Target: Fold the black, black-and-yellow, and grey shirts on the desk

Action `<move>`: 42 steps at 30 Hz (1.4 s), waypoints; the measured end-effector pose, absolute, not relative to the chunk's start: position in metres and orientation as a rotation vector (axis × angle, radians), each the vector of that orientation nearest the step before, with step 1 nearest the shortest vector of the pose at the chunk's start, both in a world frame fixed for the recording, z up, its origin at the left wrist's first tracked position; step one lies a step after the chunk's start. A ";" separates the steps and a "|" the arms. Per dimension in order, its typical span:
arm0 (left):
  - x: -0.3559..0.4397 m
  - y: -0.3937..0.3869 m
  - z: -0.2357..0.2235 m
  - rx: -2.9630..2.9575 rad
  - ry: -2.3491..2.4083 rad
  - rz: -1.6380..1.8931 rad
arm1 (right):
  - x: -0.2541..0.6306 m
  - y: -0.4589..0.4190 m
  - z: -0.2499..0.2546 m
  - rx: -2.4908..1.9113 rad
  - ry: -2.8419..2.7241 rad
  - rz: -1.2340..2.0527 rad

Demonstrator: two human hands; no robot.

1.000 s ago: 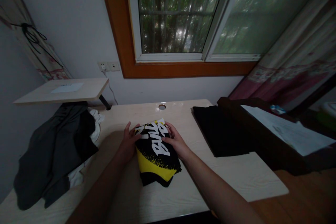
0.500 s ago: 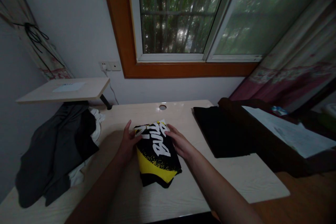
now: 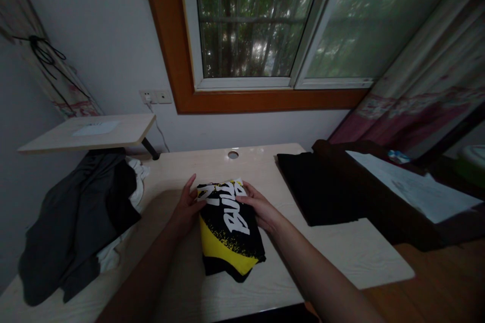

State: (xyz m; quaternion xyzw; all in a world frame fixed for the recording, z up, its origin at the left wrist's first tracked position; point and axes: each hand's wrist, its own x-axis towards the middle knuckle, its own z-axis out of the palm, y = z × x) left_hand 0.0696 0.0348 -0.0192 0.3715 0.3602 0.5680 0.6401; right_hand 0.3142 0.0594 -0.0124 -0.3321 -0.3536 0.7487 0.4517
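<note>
A folded black and yellow garment (image 3: 227, 232) with white lettering lies on the pale wooden table (image 3: 341, 247) in front of me. My left hand (image 3: 186, 205) rests against its left edge with the thumb on the cloth and the fingers stretched upward. On the garment's upper right part lies my right hand (image 3: 261, 207), fingers flat and pressing down on the lettering. Neither hand lifts the garment.
A heap of dark grey and white clothes (image 3: 76, 217) lies at the table's left. A folded black cloth (image 3: 318, 186) sits at the right, beside a dark surface with papers (image 3: 413, 192). A small raised shelf (image 3: 87, 131) is at the back left, under the window.
Both hands have shifted slightly on the folded garment. The right hand slid inward over the lettering and the left hand's fingers rose a little. The garment stays in place.
</note>
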 end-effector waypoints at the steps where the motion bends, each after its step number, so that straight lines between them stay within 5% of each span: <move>1: 0.070 0.035 -0.019 0.845 0.820 1.295 | 0.314 0.059 -0.013 -0.814 -0.874 1.815; 10: 0.070 0.032 -0.019 0.863 0.808 1.324 | 0.313 0.050 -0.021 -0.830 -0.887 1.669; 22: 0.063 0.030 -0.020 0.815 0.725 1.311 | 0.313 0.044 -0.011 -0.761 -1.085 2.014; 30: 0.063 0.035 -0.022 0.829 0.758 1.326 | 0.318 0.045 -0.006 -0.840 -0.943 1.782; 42: 0.053 0.041 -0.028 0.804 0.836 1.331 | 0.454 0.076 0.089 -1.262 -1.096 1.049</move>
